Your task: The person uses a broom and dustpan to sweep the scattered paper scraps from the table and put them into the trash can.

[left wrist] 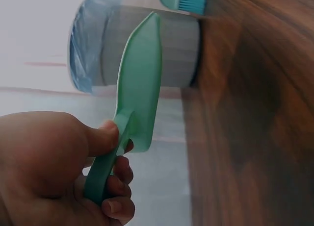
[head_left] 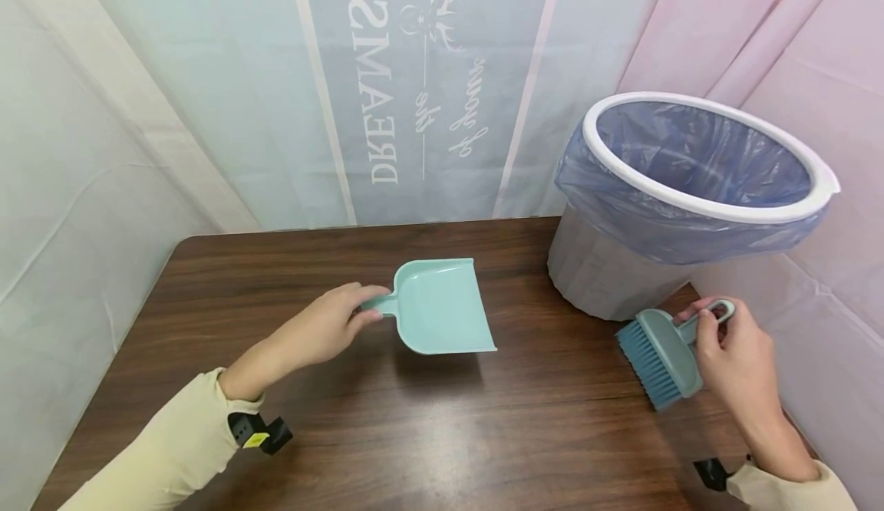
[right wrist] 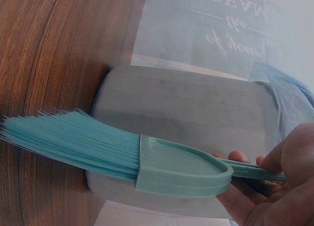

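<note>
My left hand (head_left: 334, 323) grips the short handle of a mint-green dustpan (head_left: 445, 308), thumb on one side and fingers curled round the other. The dustpan is held above the table, its shadow beneath it and its wide lip facing right; no debris shows on it. On the right, my right hand (head_left: 739, 350) holds a small hand brush (head_left: 666, 357) by its looped handle. In the right wrist view the blue-green bristles (right wrist: 73, 140) point toward the tabletop; whether their tips touch it I cannot tell.
A grey trash bin (head_left: 608, 265) with a white rim (head_left: 711, 208) and a blue plastic liner stands at the back right, close behind the brush. The dark wooden table (head_left: 276, 265) meets a printed cloth backdrop (head_left: 428, 150) at the back. Pale cloth hangs along both sides.
</note>
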`<state>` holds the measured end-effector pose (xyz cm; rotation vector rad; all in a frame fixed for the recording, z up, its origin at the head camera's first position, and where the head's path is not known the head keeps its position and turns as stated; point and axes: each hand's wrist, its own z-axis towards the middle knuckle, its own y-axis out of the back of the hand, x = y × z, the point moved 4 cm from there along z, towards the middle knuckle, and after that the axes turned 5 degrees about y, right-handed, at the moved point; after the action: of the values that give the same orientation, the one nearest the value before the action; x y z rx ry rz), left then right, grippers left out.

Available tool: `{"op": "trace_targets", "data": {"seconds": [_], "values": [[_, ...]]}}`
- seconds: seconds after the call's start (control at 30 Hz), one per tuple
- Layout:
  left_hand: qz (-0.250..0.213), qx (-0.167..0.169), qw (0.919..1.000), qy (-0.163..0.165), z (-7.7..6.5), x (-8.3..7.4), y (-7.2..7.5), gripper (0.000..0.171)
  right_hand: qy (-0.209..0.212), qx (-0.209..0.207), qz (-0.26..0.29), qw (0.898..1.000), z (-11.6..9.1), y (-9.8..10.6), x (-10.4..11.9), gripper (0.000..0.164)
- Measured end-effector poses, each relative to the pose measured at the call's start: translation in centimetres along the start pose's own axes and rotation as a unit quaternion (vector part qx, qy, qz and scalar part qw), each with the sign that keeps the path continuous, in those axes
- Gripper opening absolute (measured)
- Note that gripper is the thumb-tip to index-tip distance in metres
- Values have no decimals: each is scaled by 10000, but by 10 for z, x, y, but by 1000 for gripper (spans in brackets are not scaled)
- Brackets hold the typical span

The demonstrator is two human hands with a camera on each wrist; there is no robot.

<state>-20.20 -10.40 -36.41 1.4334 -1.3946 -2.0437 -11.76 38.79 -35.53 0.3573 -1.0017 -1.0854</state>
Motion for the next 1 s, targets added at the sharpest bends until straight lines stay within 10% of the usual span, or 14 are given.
{"op": "trace_targets", "data": {"seconds": [1.0], "values": [[-35, 379, 9992, 107, -15, 50, -64, 35, 269, 89, 51, 9996, -3, -1, 9, 13]]}}
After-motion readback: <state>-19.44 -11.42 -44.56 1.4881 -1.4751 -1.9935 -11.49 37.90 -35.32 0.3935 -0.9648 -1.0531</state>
